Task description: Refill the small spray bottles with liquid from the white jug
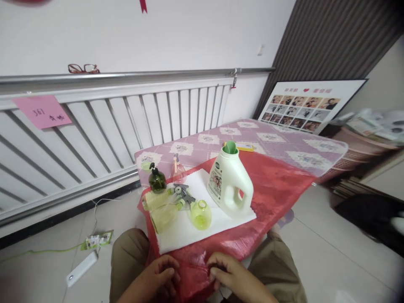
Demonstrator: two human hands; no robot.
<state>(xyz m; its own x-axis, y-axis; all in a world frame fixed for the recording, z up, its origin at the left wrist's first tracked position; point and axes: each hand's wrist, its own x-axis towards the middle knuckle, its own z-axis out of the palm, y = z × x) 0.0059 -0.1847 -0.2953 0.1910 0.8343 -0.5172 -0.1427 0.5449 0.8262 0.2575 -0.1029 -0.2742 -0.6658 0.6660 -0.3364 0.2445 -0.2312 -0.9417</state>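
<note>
My left hand (162, 274) rests low on the red plastic sheet (271, 172), near its front edge, fingers loosely curled with nothing visible in them. Close by on the right is my right hand (229, 271), also half curled and empty, its fingertips against the sheet. Beyond both hands lies a white cloth (179, 231). On it stand a round yellow-green bottle (201, 216) without a top and a large pale green detergent jug (232, 185) with a green cap (230, 147) set in its mouth. Two yellow-green bottles (166, 215) lie on their sides beside grey spray heads (183, 193).
A dark green pump bottle (157, 179) and a clear pinkish spray bottle (179, 170) stand at the back left. A yellow box (244, 146) lies behind the jug on the patterned tablecloth (208, 139). A white radiator (176, 113) runs behind; a power strip (82, 268) is on the floor.
</note>
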